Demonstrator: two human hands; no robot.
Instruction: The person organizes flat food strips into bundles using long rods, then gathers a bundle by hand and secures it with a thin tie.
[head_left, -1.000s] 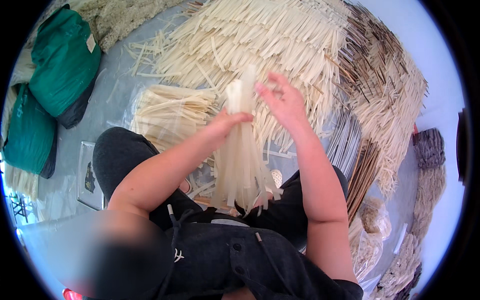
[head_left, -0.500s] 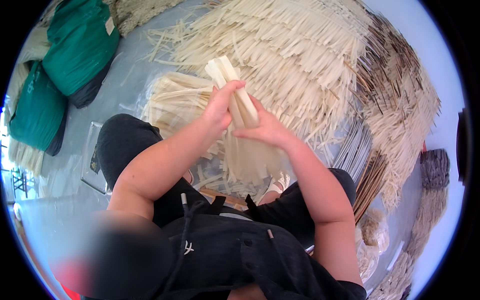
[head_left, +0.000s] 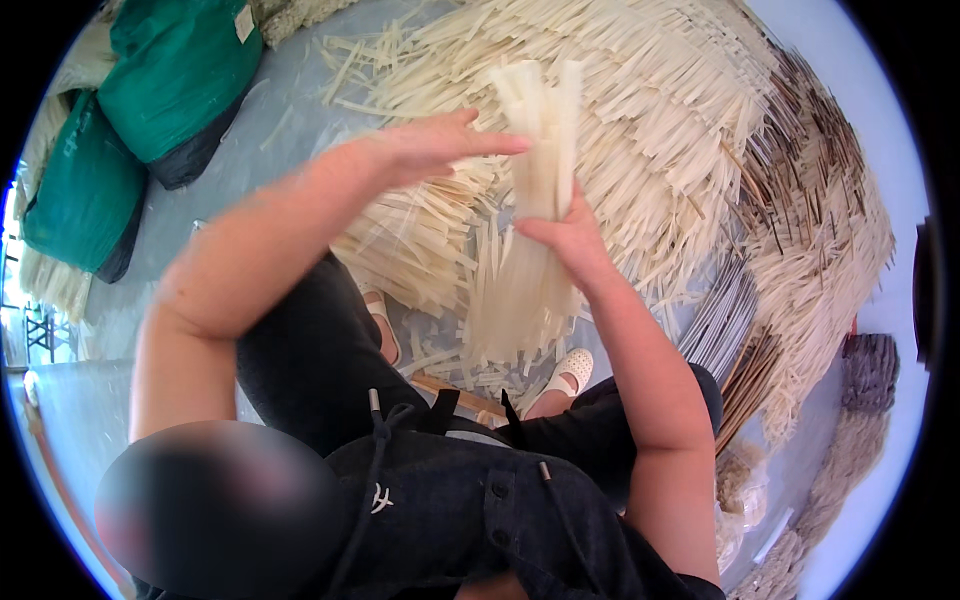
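My right hand (head_left: 572,240) is wrapped round a bundle of pale cream, flat strips (head_left: 545,150), thumb across the front. The bundle stands upright and its lower ends fan out, slightly blurred, above the floor. To its left is my left hand (head_left: 445,145), open with fingers stretched out toward the bundle. Its fingertips reach the bundle's left edge; whether they touch it I cannot tell. What the strips are made of does not show.
A broad heap of similar strips (head_left: 650,130) spreads ahead, with a smaller pile (head_left: 415,250) nearer. Grey rods (head_left: 718,310) and brown sticks (head_left: 752,375) lie at right. Green sacks (head_left: 180,80) stand far left. A wooden board (head_left: 460,395) lies between my feet.
My left hand has let go of the bundle, opened and swung out to the left. In my right hand the bundle has moved right and become more upright, its upper ends spread wider.
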